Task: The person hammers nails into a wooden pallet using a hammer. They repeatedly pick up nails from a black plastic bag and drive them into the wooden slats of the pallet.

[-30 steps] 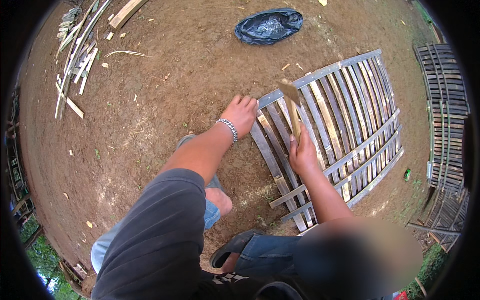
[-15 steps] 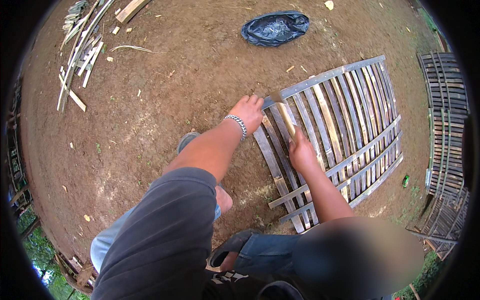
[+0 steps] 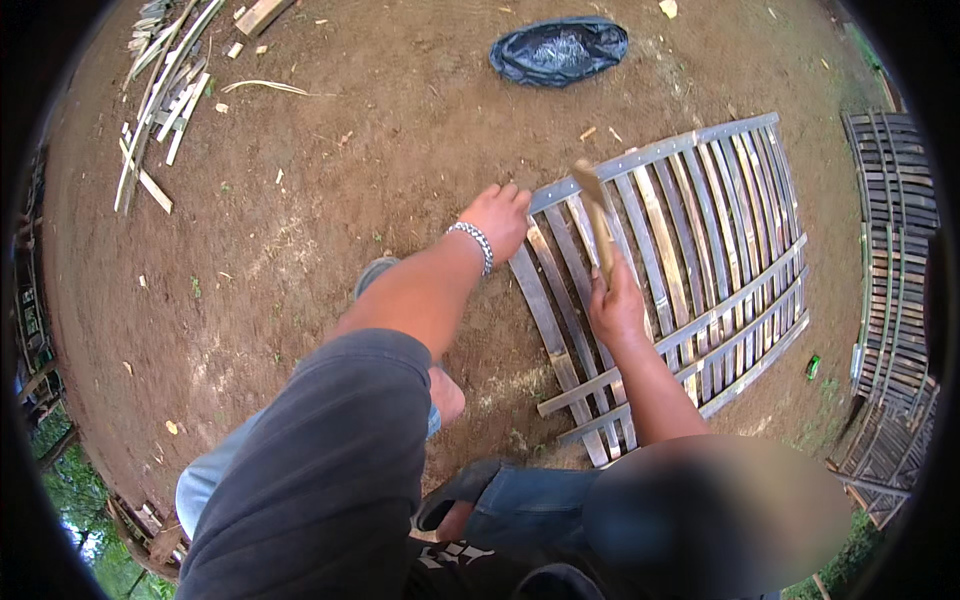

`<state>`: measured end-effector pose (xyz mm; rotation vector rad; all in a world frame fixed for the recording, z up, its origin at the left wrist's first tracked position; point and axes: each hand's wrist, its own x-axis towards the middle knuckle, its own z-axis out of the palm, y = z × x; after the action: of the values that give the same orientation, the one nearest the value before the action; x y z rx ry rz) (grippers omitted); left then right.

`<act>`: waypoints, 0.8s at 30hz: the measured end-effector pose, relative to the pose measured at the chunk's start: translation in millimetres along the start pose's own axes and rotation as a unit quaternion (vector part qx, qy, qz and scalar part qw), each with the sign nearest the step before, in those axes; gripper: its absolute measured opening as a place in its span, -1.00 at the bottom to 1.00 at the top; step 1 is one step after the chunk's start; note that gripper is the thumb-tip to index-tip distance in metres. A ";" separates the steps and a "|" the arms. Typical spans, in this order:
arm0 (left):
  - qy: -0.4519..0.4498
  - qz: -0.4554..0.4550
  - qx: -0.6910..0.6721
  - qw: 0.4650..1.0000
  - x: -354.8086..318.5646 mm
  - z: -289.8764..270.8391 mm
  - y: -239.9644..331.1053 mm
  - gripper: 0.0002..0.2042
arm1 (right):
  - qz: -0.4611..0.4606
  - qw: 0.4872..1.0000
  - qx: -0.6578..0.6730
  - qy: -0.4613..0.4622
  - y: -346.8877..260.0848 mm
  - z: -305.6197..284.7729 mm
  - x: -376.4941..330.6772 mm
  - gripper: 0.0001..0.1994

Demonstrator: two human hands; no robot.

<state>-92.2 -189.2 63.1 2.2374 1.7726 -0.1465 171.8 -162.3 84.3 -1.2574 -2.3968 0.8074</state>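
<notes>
A slatted panel (image 3: 690, 141) of narrow wood or bamboo strips lies on the ground, its slats crossed by a far rail and several nearer strips. My left hand (image 3: 497, 222), with a chain bracelet at the wrist, is closed at the left end of the far rail; its fingertips are partly hidden. In my right hand (image 3: 618, 308) is a hammer (image 3: 601, 228), gripped by its wooden handle. The hammer's head is over the far rail, to the right of my left hand, and seems raised off it. Small light dots, like nail heads, run along the rail.
Beyond the panel lies a black plastic bag (image 3: 510, 70) with thin, shiny pieces like nails inside. Loose strips and offcuts (image 3: 175, 115) are heaped at the far left. Another slatted panel (image 3: 890, 260) lies at the right, near a small green can (image 3: 813, 366).
The hammer has come up off the rail and shifted right, its head now blurred. My right hand has moved slightly right with it. My left hand remains at the rail's end.
</notes>
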 end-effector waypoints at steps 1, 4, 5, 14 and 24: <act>-0.002 -0.004 0.002 1.000 -3.1 -1.8 -2.5 -0.74 | -0.019 0.999 0.026 0.036 -3.8 -1.4 -3.9 -0.50; 0.021 0.005 0.009 1.000 -2.8 -0.2 -1.1 -0.75 | 0.082 0.987 -0.066 -0.123 2.9 4.5 -2.2 -0.50; 0.032 0.011 0.013 0.999 -0.2 1.1 1.3 -0.75 | 0.125 0.967 -0.124 -0.182 9.8 7.8 3.0 -0.50; 0.047 0.002 0.027 0.999 -1.4 16.6 -2.3 -0.67 | 0.175 0.956 -0.124 -0.201 6.1 6.6 16.7 -0.53; 0.034 -0.006 0.014 0.999 -1.5 11.6 -4.8 -0.64 | 0.135 0.977 -0.089 -0.135 5.5 7.1 10.3 -0.54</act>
<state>-96.1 -192.8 51.6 2.2762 1.8296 -0.0998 165.9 -153.7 75.5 -1.6691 -2.5934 0.9070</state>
